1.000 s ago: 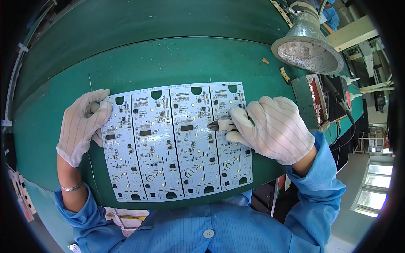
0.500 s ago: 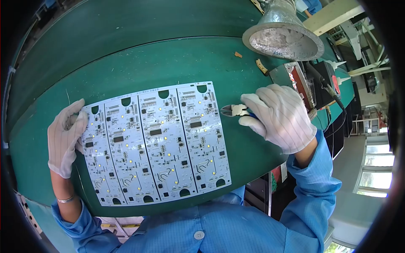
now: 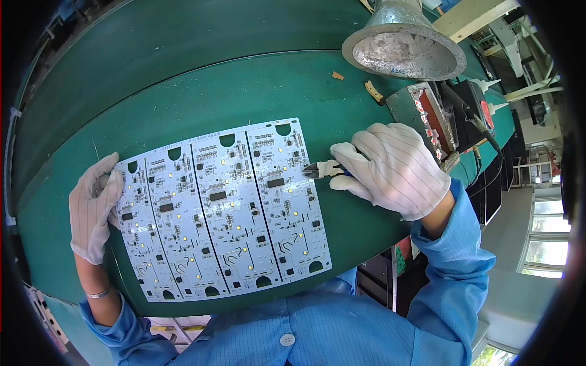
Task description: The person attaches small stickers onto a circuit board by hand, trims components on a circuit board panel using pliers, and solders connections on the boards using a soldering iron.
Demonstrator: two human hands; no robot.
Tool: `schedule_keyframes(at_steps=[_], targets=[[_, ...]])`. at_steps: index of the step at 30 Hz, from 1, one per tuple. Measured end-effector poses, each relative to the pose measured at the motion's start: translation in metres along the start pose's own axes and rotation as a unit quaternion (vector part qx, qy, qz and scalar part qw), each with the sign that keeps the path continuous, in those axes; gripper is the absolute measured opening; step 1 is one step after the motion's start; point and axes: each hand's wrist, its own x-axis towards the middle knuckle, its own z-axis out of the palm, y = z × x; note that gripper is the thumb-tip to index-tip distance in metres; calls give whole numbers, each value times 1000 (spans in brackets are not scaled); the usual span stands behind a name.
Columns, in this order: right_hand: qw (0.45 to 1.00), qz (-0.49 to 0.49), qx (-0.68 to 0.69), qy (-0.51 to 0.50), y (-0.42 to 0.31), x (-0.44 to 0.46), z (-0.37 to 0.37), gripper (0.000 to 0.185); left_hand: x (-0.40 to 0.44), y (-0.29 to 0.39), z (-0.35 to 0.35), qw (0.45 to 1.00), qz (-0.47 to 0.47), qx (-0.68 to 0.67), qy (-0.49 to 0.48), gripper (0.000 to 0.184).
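Note:
A white circuit board panel (image 3: pixel 226 210) with several long sections lies tilted on the green table. Its left edge is gripped by my left hand (image 3: pixel 94 210), in a striped white glove, thumb and fingers closed on it. My right hand (image 3: pixel 394 174), gloved the same way, is wrapped round a pair of cutting pliers (image 3: pixel 326 169). The dark tips of the pliers are at the right edge of the panel, over its upper half; whether they touch it I cannot tell.
A metal funnel-shaped hood (image 3: pixel 406 52) hangs at the upper right. Below it sit a worn metal box (image 3: pixel 421 116) and a black device with cables (image 3: pixel 473 107). Small brown scraps (image 3: pixel 373 93) lie on the green table (image 3: pixel 244 85) near the box.
The panel and my left hand now appear further left in view. The pliers moved off the panel to the right, then came back left to its right edge.

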Motion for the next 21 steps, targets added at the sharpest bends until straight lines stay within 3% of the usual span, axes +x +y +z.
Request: schedule_keyframes(at_steps=[21], targets=[[999,14,-4,-45,-5,-2,-8,36,1,-7,0,999,33,1,10,56]])
